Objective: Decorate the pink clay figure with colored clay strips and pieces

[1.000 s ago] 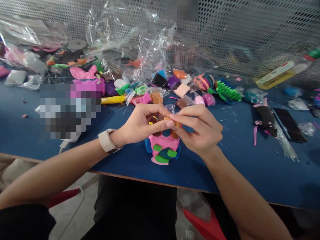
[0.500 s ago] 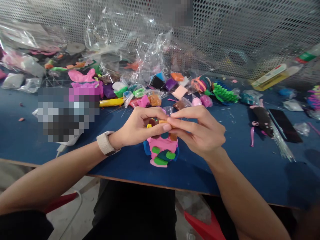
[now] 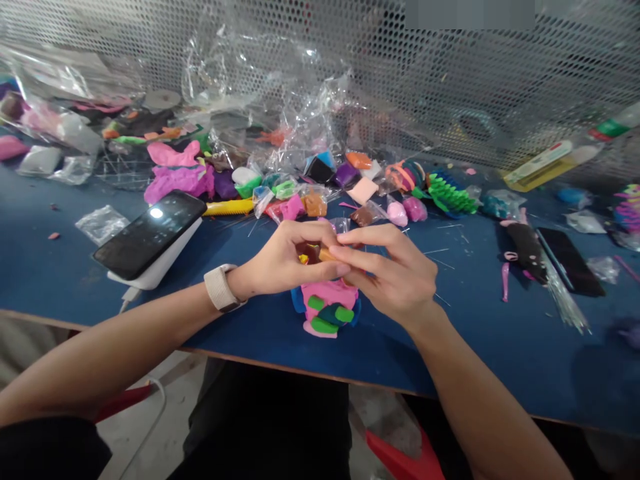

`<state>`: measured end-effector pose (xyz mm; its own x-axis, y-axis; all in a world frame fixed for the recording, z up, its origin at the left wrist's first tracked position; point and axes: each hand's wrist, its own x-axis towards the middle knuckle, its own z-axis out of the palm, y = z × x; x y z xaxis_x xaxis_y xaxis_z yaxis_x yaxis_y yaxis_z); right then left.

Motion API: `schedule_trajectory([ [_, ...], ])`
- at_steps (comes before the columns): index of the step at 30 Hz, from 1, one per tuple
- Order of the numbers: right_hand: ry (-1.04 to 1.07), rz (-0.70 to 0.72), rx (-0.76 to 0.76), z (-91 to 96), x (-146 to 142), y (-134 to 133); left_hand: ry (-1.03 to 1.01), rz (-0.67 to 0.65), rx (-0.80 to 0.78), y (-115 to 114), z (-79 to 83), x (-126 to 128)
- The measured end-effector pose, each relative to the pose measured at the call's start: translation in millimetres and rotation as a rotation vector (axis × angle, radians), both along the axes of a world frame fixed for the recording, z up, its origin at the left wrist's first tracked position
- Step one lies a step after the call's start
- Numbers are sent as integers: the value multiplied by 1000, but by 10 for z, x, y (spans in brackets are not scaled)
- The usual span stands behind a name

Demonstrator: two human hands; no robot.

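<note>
You seem to be in a craft workshop: bagged modelling clay (image 3: 315, 202) lines your bench (image 3: 255, 327) beside perforated metal panelling (image 3: 480, 73).

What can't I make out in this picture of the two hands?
All in the head view:
Orange piece: mostly hidden by the left hand and right hand.
Pink figure: upper part largely covered by both hands.
Left-side phone: screen details too small and blurred.
Pink-and-yellow object: cut off by the right edge.

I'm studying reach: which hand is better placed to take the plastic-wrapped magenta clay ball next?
Probably the right hand: the magenta ball lies just beyond it; the left hand is farther. Both hold an orange clay piece.
</note>
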<state>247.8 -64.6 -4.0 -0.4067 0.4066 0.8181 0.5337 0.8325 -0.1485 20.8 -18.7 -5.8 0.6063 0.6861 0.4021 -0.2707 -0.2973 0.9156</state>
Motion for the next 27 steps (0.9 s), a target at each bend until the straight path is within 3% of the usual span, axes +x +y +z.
schedule_trajectory([
  [10, -32, -5, 80, 29, -96, -59, -29, -131, 84, 19, -14, 44],
  [15, -72, 1, 64, 18, -112, -65, -27, -116, 69, -10, -28, 69],
  [22, 8, -79, 134, 99, -112, -76, 30, -103, 10, -8, 83, 11],
  [27, 28, -40, 87, 46, -134, -39, -4, -82, 13, -4, 43, 28],
])
